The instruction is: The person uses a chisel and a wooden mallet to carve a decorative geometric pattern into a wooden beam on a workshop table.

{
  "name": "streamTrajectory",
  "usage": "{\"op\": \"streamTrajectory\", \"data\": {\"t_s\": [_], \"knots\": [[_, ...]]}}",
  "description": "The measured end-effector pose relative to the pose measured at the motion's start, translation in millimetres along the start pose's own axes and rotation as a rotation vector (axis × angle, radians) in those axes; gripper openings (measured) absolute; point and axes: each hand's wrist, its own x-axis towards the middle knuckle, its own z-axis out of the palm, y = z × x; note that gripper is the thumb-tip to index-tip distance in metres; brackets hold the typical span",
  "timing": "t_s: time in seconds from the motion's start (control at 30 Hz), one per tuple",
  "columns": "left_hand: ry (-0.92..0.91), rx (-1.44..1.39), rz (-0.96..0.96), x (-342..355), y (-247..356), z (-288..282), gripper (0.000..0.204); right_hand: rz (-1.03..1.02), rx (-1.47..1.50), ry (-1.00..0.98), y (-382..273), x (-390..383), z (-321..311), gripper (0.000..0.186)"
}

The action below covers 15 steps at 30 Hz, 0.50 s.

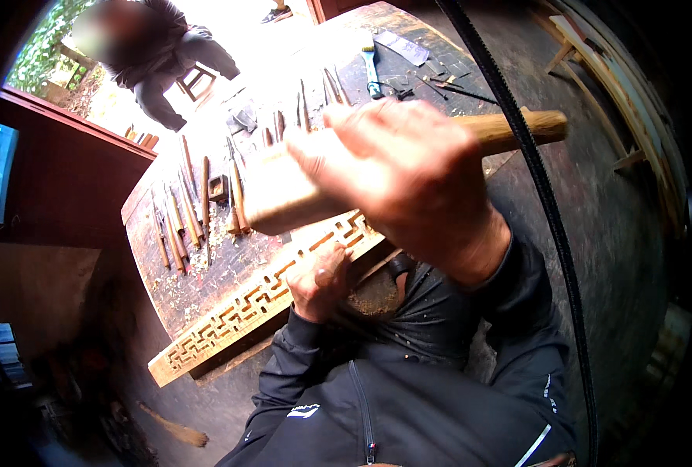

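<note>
My right hand [404, 175], blurred and closed, grips a wooden mallet [272, 194], its block raised over the work and its handle reaching right. Below it, my left hand [319, 284] is closed at the upper edge of a long pale board [214, 336] with a pierced, angular fretwork pattern; whatever it grips is mostly hidden by the hand and mallet. The board lies diagonally along the near side of a worn round table [159, 296].
Several chisels [190, 210], a small dark box [217, 189], a blue brush [371, 70] and shavings lie on the table. Another person [167, 66] is beyond it at upper left. A dark strap [548, 210] crosses the right side. A wooden bench [611, 93] stands at right.
</note>
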Motion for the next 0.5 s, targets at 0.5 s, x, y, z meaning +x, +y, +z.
{"op": "streamTrajectory", "data": {"t_s": [0.5], "knots": [[0.041,-0.562,-0.583,-9.1,-3.6,-5.3,0.025,0.345,0.542,0.093,21.2,-41.0,60.7,0.066]]}}
